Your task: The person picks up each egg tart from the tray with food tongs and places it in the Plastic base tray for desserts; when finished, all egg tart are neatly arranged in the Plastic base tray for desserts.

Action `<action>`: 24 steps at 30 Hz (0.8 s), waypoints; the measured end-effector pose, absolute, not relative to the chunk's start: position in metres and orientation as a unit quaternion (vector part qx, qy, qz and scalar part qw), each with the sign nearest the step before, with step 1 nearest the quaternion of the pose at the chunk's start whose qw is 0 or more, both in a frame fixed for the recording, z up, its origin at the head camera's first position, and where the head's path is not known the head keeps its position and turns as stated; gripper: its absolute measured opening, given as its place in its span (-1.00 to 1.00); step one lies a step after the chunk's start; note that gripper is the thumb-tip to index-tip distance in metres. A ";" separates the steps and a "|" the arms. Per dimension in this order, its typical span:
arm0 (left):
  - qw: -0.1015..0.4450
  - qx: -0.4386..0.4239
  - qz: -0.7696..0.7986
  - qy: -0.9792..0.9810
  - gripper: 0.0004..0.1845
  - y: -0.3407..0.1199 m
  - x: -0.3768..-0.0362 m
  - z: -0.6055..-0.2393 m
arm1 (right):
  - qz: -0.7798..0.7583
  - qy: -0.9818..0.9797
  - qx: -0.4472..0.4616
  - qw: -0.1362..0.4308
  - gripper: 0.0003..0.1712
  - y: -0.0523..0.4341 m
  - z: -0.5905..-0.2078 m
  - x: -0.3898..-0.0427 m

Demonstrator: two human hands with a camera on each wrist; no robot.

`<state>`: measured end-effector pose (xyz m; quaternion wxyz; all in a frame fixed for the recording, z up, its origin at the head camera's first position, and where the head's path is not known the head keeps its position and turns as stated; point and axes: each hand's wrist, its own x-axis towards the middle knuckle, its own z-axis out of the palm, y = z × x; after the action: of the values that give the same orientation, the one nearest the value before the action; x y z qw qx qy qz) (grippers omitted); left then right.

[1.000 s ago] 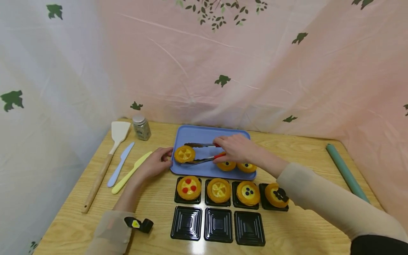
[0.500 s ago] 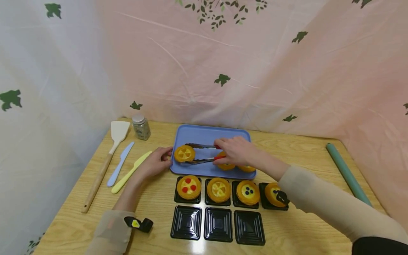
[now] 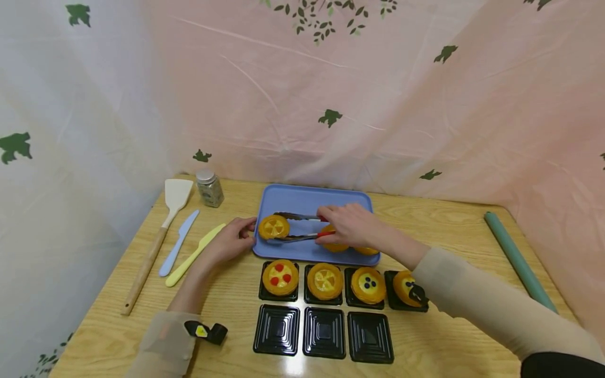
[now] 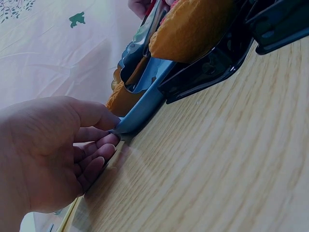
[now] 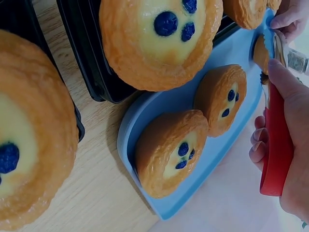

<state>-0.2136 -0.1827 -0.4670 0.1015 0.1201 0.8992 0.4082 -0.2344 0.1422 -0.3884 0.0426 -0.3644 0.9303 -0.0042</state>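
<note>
Red-handled tongs (image 3: 302, 227) are gripped in the right hand (image 3: 347, 224), their metal tips closed around a yellow-centred tart (image 3: 273, 227) at the left end of the blue tray (image 3: 307, 202), while two blueberry tarts (image 5: 193, 135) lie on the tray by that hand. Just left of the tart, the left hand (image 3: 230, 241) pinches the tray's near-left corner between thumb and curled fingers (image 4: 99, 150). Nearer the person, four filled black cups (image 3: 325, 283) and three empty ones (image 3: 323, 332) stand in rows on the wooden table (image 3: 454, 226).
</note>
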 end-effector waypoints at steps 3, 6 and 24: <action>0.101 0.121 0.406 0.900 -0.29 -0.183 -0.214 -0.467 | -0.004 0.929 -0.366 0.042 -0.38 0.143 -0.389 -0.234; 0.100 0.122 0.404 0.901 -0.30 -0.182 -0.213 -0.467 | -0.005 0.929 -0.367 0.041 -0.38 0.143 -0.390 -0.234; 0.096 0.129 0.407 0.899 -0.31 -0.180 -0.212 -0.465 | -0.020 0.932 -0.359 0.032 -0.38 0.148 -0.392 -0.236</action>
<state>-0.2123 -0.1803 -0.4645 0.0965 0.1288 0.8992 0.4070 -0.2355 0.1476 -0.3919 0.0317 -0.3595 0.9324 -0.0200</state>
